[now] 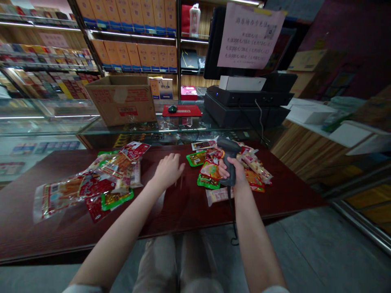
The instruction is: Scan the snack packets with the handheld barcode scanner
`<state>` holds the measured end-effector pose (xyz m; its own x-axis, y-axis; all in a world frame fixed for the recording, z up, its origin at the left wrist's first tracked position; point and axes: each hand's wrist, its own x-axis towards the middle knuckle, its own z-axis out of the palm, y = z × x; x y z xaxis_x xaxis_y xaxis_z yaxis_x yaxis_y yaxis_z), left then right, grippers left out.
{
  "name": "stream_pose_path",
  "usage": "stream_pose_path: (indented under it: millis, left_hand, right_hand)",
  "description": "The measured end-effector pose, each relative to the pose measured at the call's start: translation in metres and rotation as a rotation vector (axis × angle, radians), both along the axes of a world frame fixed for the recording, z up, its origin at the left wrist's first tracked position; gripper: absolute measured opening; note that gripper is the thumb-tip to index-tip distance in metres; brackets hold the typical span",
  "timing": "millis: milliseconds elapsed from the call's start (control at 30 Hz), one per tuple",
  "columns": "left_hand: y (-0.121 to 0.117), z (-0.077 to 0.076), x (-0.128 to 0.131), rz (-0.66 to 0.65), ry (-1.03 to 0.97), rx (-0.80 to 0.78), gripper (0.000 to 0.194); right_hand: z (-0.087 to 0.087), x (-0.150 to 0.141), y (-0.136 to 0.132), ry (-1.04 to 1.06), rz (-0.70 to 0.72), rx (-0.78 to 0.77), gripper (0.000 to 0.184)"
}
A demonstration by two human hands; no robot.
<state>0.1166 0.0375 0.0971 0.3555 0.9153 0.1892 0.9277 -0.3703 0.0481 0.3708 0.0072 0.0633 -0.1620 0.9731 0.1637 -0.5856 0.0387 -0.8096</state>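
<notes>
My right hand (236, 173) is wrapped round the grip of a dark handheld barcode scanner (229, 148), whose cable hangs past the table's front edge. Under and around the scanner lies a pile of snack packets (210, 169), some red, some green-edged. Just left of that pile, my left hand (169, 169) is over the dark red table (180, 211), thumb apart from the slightly bent fingers, nothing visible in it. A second heap of snack packets (113, 171) is spread to its left, with a long clear-ended packet (61, 193) at the outer side.
Behind the table, a glass counter (137, 129) carries an open cardboard box (125, 101), a mouse (172, 108) on a red mat (191, 110), and a cash register with a screen (214, 49). Shelves of boxed goods (128, 18) stand beyond. White boxes (308, 112) are at the right.
</notes>
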Motion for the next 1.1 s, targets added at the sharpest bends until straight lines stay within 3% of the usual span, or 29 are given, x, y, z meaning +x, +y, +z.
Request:
stream_pose_path:
  millis: [133, 200, 333, 533, 733, 867, 1100]
  left_hand:
    - [0.050, -0.042, 0.040, 0.096, -0.136, -0.216, 0.056]
    - [0.068, -0.058, 0.045, 0.129, -0.218, -0.214, 0.065]
    - [0.086, -0.073, 0.046, 0.130, -0.294, -0.196, 0.065]
    - [0.091, -0.077, 0.045, 0.096, -0.331, -0.215, 0.049]
    - [0.093, -0.075, 0.034, 0.102, -0.807, -0.353, 0.032]
    - [0.093, -0.069, 0.024, 0.115, -0.968, -0.446, 0.034]
    - [0.081, -0.050, -0.006, 0.167, -1.307, -0.767, 0.011]
  right_hand:
    - [-0.002, 0.003, 0.002, 0.020, 0.003, 0.000, 0.022]
    - [-0.002, 0.004, 0.004, 0.023, 0.002, 0.006, 0.022]
    - [-0.003, 0.005, 0.005, 0.013, -0.003, 0.004, 0.024]
    - [-0.003, 0.006, 0.004, 0.002, -0.039, -0.015, 0.023]
    - [-0.003, 0.006, 0.004, -0.040, -0.033, -0.040, 0.024]
    - [-0.003, 0.003, 0.003, -0.049, -0.050, -0.049, 0.020]
    - [-0.005, 0.001, 0.004, -0.058, -0.005, -0.038, 0.023]
